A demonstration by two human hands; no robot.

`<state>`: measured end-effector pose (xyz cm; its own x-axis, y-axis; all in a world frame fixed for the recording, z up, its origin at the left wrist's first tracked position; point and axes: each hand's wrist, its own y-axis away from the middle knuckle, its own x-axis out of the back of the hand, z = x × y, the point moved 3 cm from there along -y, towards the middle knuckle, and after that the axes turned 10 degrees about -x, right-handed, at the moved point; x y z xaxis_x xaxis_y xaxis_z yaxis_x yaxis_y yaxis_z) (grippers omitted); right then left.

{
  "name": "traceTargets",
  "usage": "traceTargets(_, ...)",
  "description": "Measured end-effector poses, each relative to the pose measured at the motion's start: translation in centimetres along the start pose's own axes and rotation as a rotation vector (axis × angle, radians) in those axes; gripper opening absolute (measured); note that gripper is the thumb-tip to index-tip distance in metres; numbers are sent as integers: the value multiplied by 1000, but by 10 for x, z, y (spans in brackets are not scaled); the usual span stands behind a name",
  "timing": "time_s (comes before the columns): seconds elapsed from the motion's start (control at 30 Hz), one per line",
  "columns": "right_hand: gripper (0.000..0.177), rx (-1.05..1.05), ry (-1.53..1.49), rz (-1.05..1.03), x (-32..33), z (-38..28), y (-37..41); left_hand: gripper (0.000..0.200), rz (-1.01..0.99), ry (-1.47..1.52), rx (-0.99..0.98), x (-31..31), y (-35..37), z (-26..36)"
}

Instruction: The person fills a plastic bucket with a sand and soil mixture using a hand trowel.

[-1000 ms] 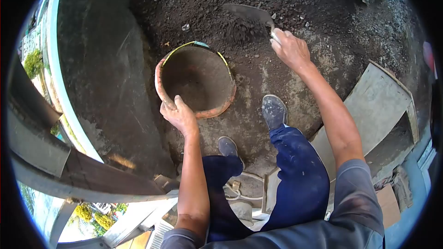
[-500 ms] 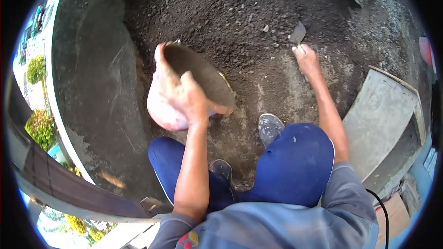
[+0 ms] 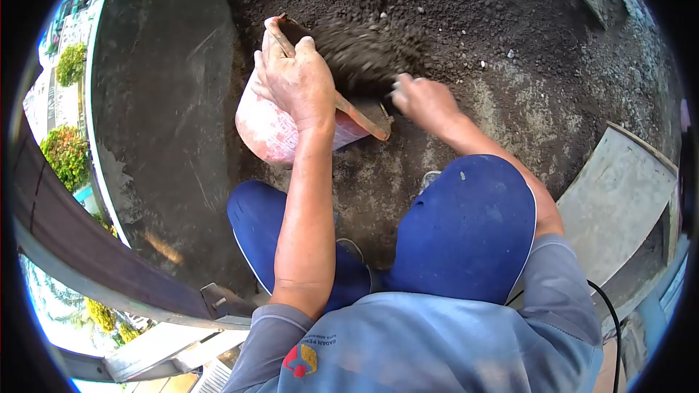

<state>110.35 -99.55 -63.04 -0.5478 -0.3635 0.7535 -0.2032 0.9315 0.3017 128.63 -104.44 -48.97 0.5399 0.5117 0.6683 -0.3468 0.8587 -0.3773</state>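
Observation:
My left hand is closed on the rim of a pinkish, dirt-smeared bucket. The bucket lies tilted low over the ground, its mouth facing the heap of dark gritty soil. A motion-blurred mass of loose soil spreads at the mouth. Just right of the rim, my right hand is closed round the handle of a trowel, whose blade I cannot make out now among the shadow and blurred soil.
A curved grey board leans at the right. Smooth dark concrete runs along the left to a pale edge, with shrubs beyond it. My blue-trousered knees are bent below the bucket.
The bucket has moved up and tipped further toward the heap. My right hand has come left with the trowel, from the bare ground to the bucket's mouth. Soil is now in motion there.

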Motion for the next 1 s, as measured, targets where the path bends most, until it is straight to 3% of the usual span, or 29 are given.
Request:
traceTargets(0.1, 26, 347, -9, 24, 17, -42, 15, 31, 21, 53, 27, 8, -7, -15)
traceTargets(0.23, 23, -129, -211, 127, 53, 6, 12, 44, -20, 508, 169, 41, -16, -50)
traceTargets(0.3, 26, -107, -105, 391, 73, 63, 19, 47, -35, 494, 184, 58, -11, -53)
traceTargets(0.37, 32, -320, -208, 537, 87, 119, 40, 49, -36, 540, 211, 63, -4, -60)
traceTargets(0.43, 35, -729, -192, 535, 98, 141, 61, 49, -14, 503, 275, 66, 4, -51)
traceTargets(0.5, 36, -774, -277, 509, 76, 165, 52, 49, 1, 498, 287, 61, 3, -41)
traceTargets(0.7, 41, -277, -192, 305, 56, 121, -85, 38, 39, 593, 291, 36, -15, -63)
traceTargets(0.77, 42, -435, -278, 63, 65, 84, -101, 33, 51, 387, 191, 29, -20, -76)
traceTargets(0.8, 39, -235, -131, 215, 53, 88, -116, 32, 55, 345, 190, 24, -25, -80)
traceTargets(0.9, 36, -190, -32, 108, 44, 57, -104, 30, 87, 227, 261, 29, -23, -63)
traceTargets(1.0, 31, -155, 65, 72, 29, 20, -69, 27, 83, 352, 297, 20, -23, -62)
